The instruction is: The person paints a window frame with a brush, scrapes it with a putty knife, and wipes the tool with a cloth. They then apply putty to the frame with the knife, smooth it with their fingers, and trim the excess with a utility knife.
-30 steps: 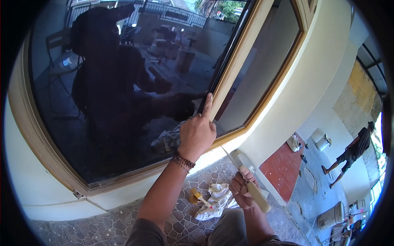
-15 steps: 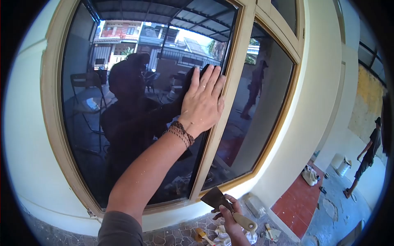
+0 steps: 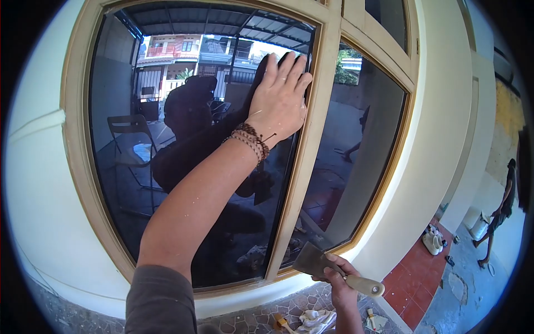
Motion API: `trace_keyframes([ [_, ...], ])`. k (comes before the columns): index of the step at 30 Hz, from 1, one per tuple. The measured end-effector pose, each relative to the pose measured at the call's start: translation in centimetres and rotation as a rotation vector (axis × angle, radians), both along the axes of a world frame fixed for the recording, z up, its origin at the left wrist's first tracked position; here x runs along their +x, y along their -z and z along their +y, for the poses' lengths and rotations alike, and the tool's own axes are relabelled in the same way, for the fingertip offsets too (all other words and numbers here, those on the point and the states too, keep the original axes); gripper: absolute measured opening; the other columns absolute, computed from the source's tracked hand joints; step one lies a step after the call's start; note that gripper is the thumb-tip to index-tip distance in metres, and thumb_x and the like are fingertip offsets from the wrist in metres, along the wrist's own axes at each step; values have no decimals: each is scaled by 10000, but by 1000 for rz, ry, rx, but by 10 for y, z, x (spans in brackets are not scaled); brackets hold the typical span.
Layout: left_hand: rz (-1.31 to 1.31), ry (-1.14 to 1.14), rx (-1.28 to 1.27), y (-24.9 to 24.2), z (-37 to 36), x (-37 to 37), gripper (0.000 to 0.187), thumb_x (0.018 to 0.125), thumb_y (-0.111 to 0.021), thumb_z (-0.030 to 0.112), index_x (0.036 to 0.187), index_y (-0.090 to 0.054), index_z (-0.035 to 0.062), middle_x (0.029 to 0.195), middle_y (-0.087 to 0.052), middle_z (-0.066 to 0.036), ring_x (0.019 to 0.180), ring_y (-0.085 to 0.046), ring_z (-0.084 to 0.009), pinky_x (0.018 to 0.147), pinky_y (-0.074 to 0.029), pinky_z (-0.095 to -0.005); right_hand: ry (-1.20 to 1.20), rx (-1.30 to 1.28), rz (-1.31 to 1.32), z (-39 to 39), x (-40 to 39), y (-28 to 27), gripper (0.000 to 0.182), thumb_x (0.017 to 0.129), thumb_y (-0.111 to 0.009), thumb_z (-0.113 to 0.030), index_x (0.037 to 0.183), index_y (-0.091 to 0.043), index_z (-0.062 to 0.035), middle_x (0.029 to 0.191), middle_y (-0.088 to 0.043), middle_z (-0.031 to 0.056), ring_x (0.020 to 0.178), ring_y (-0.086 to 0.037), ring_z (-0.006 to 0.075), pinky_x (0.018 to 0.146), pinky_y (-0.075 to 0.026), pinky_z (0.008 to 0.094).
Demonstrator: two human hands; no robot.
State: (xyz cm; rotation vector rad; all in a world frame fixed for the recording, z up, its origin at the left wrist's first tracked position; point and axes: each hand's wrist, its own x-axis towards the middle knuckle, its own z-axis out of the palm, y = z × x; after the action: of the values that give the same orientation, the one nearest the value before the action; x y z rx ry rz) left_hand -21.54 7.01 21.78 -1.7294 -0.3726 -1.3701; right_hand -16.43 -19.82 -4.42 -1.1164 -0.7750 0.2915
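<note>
My left hand [image 3: 279,100] lies flat with its fingers spread on the dark window glass [image 3: 222,250], close to the wooden upright of the frame [image 3: 303,161]. Braided bracelets [image 3: 248,141] circle that wrist. Lower down, my right hand [image 3: 340,281] grips a putty knife [image 3: 364,286] with a pale handle; its wide dark blade points up and left, in front of the lower window frame. White specks dot my left arm and hand. The glass reflects a dark figure, chairs and houses.
Below the window, a white cloth [image 3: 316,322] and brushes [image 3: 282,323] lie on the stone-patterned floor. White shoes [image 3: 432,242] stand on red tiles [image 3: 409,286]. At the far right, another person [image 3: 503,209] bends forward near a bucket [image 3: 479,227].
My left hand has shifted slightly up the glass. My right hand has moved right and up with the putty knife. The other person has gone from upright to bending.
</note>
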Motion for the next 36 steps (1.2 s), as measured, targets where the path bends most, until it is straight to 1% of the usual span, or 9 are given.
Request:
trace_keyframes([
  [2, -52, 391, -118, -2, 0, -6, 467, 851, -572, 265, 1279, -535, 84, 1499, -313, -188, 1430, -216, -316, 1174, -96, -508, -35, 13, 2, -4, -1, -5, 306, 878, -619, -11, 1177, -592, 49, 1003, -658, 177, 811, -688, 258, 737, -594, 357],
  [4, -190, 445, -193, -9, -3, 4, 513, 809, -625, 259, 1288, -531, 98, 1539, -219, -223, 1448, -154, -348, 1176, -64, -494, -47, 3, 4, -8, -5, -11, 301, 881, -616, -8, 1175, -591, 51, 999, -659, 174, 811, -688, 255, 738, -593, 354],
  [9, -393, 444, -320, -25, -15, 19, 563, 797, -660, 258, 1309, -502, 87, 1552, -97, -285, 1454, -72, -394, 1169, -21, -485, -81, -8, -17, -27, -12, -7, 277, 895, -602, 0, 1169, -595, 47, 979, -666, 163, 804, -685, 238, 736, -585, 338],
  [12, -445, 432, -281, -34, -8, 23, 597, 786, -705, 305, 1308, -501, 97, 1548, -72, -301, 1449, -55, -423, 1151, -11, -530, -107, -13, -64, -42, -14, -9, 260, 907, -588, 4, 1165, -601, 37, 970, -670, 160, 798, -682, 221, 720, -576, 322],
  [13, -464, 418, -272, -37, -7, 25, 625, 782, -723, 336, 1315, -490, 106, 1542, -67, -314, 1447, -27, -437, 1135, 8, -570, -111, -2, -83, -47, -14, -8, 259, 908, -586, 6, 1165, -604, 30, 975, -671, 161, 793, -681, 213, 712, -573, 317],
  [20, -581, 309, -272, -72, 2, 33, 698, 804, -717, 438, 1355, -430, 117, 1528, -42, -338, 1443, 52, -457, 1110, 82, -609, -18, -19, -127, -63, -5, -1, 251, 884, -622, -8, 1135, -630, 8, 936, -661, 137, 755, -681, 196, 673, -557, 290],
  [25, -551, 329, -268, -68, 5, 29, 755, 788, -732, 448, 1361, -408, 78, 1524, -38, -345, 1441, 52, -460, 1111, 92, -602, -16, -18, -100, -59, -2, -1, 257, 867, -622, 8, 1124, -638, 2, 927, -650, 125, 743, -677, 188, 665, -551, 280],
  [30, -525, 390, -217, -45, 6, 28, 798, 759, -768, 403, 1334, -393, -4, 1508, -74, -364, 1436, 16, -470, 1127, 51, -588, -2, -2, -138, -52, -3, -1, 263, 846, -640, 13, 1108, -652, -4, 929, -640, 126, 731, -665, 179, 646, -553, 273],
  [36, -566, 408, -321, -9, -8, 31, 803, 736, -779, 354, 1315, -374, -29, 1503, -85, -368, 1433, 3, -477, 1129, 26, -595, 15, 1, -153, -53, -8, 0, 258, 833, -654, 9, 1091, -658, -2, 922, -630, 120, 731, -652, 167, 633, -555, 268],
])
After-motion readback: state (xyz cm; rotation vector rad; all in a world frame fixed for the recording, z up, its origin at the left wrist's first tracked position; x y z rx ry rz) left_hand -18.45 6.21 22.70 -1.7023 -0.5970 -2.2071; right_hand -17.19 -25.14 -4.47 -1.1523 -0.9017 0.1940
